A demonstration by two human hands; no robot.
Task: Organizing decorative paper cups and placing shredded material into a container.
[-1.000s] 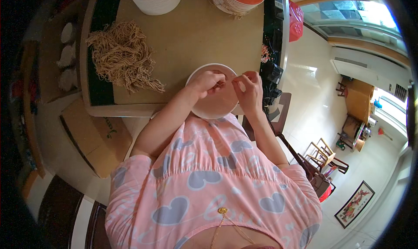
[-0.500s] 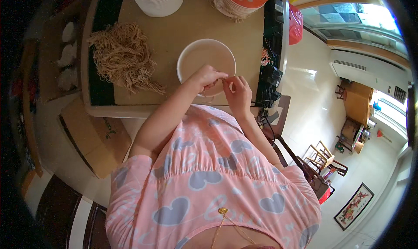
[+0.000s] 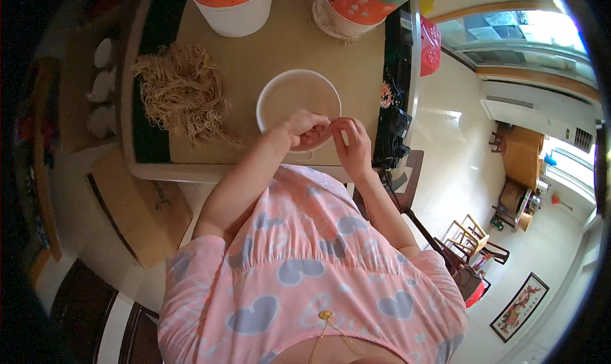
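Above the near right rim of a round white tub, my two hands meet at the fingertips. My left hand is closed in a pinch, fingers curled over the tub. My right hand pinches with thumb and forefinger beside it. A thin pale string shows as a small loop below my left hand; the part between the fingertips is too fine to see clearly. To the left on the table lies a loose tangled heap of beige string.
Two white tubs with orange upper parts, one at the back left and one wrapped in string, stand on the table. Black adapters and cables line its right edge. A cardboard box stands at lower left.
The view has shifted, so the table sits slightly lower in the picture. My fingertips stay together over the tub's rim, with the right-hand fingers now drawn closer together.
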